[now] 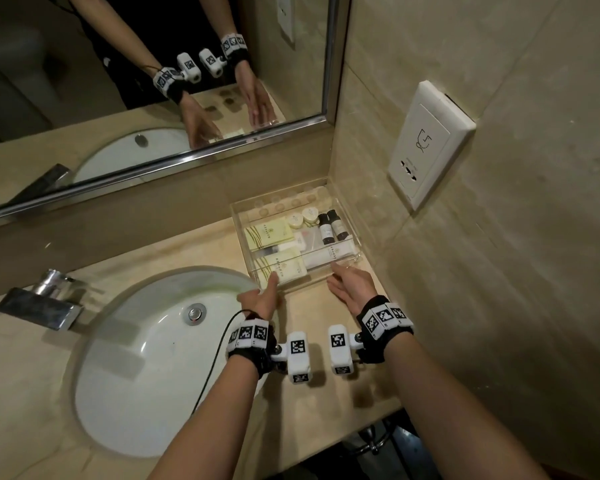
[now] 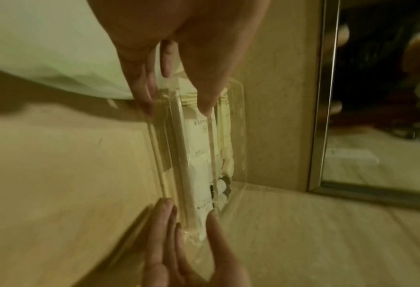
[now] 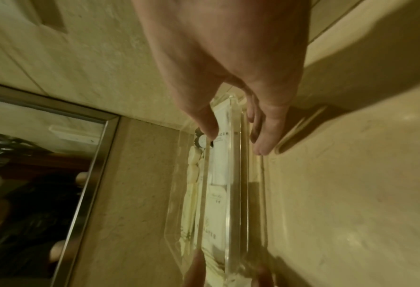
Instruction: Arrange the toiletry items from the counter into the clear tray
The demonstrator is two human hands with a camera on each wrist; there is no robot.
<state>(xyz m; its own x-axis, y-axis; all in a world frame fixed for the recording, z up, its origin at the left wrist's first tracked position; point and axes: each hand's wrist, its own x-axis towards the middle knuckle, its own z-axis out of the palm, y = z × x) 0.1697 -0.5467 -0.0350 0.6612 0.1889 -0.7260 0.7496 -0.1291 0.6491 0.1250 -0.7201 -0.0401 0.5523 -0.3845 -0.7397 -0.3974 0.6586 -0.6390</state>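
The clear tray [image 1: 305, 277] sits in the counter's back right corner, against the wall. Inside lie two cream sachets [image 1: 269, 233], two round soaps [image 1: 303, 218], two small dark-capped bottles [image 1: 331, 226] and a long white packet [image 1: 326, 256]. My left hand [image 1: 262, 292] pinches the tray's near wall at its left end, thumb over the rim and fingers outside, as the left wrist view shows [image 2: 177, 104]. My right hand [image 1: 347, 284] pinches the same wall at its right end; the right wrist view shows its thumb inside and fingers outside [image 3: 236, 136].
A white sink basin [image 1: 146, 358] with a chrome faucet [image 1: 45, 299] lies just left of the tray. A mirror [image 1: 153, 81] runs along the back wall. A white wall socket [image 1: 426, 143] is mounted on the right wall above the tray.
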